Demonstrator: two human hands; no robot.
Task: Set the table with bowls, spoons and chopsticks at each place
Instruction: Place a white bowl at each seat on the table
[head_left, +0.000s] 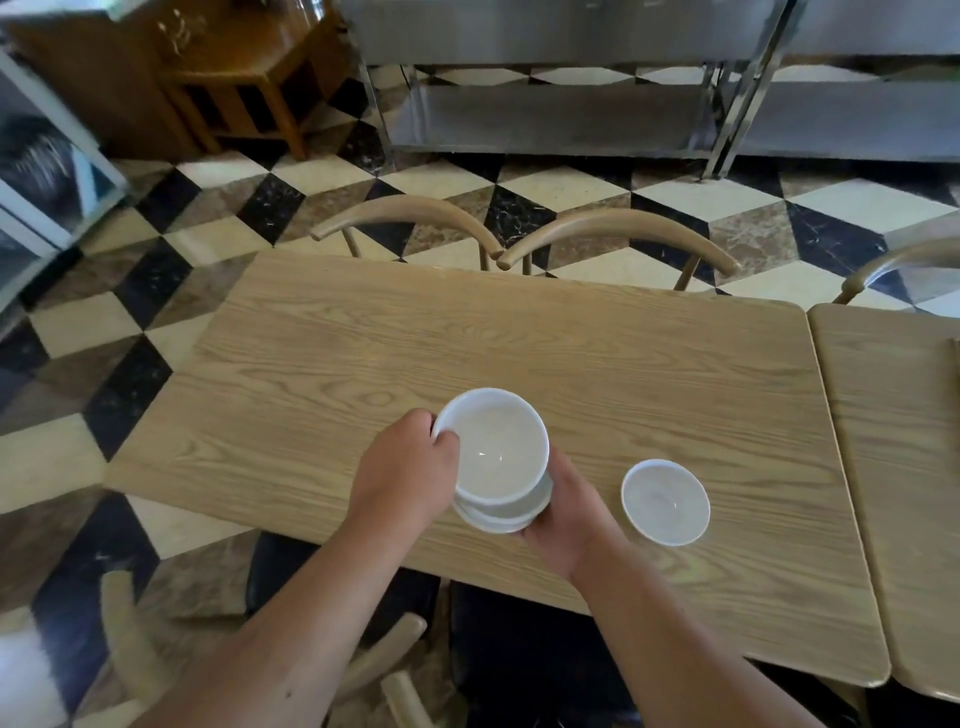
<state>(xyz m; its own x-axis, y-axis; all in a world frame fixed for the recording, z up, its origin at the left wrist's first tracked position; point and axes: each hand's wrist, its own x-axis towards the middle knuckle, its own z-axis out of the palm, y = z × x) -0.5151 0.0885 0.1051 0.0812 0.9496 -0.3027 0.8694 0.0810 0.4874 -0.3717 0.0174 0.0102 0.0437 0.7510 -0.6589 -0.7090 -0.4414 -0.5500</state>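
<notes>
A short stack of white bowls (511, 512) hangs just above the near half of the wooden table (467, 353). My right hand (569, 512) cups the stack from below and from its right side. My left hand (408, 470) pinches the left rim of the top bowl (496, 447), thumb over the edge; that bowl sits tilted on the others. One single white bowl (665, 501) stands upright on the table to the right of the stack, near the front edge. No spoons or chopsticks can be seen.
Two wooden chairs (618, 234) stand at the table's far side and chair backs (130, 634) show at the near side. A second table (904, 467) adjoins on the right. Steel shelving (561, 114) and a wooden cabinet (234, 88) line the back over a checkered floor.
</notes>
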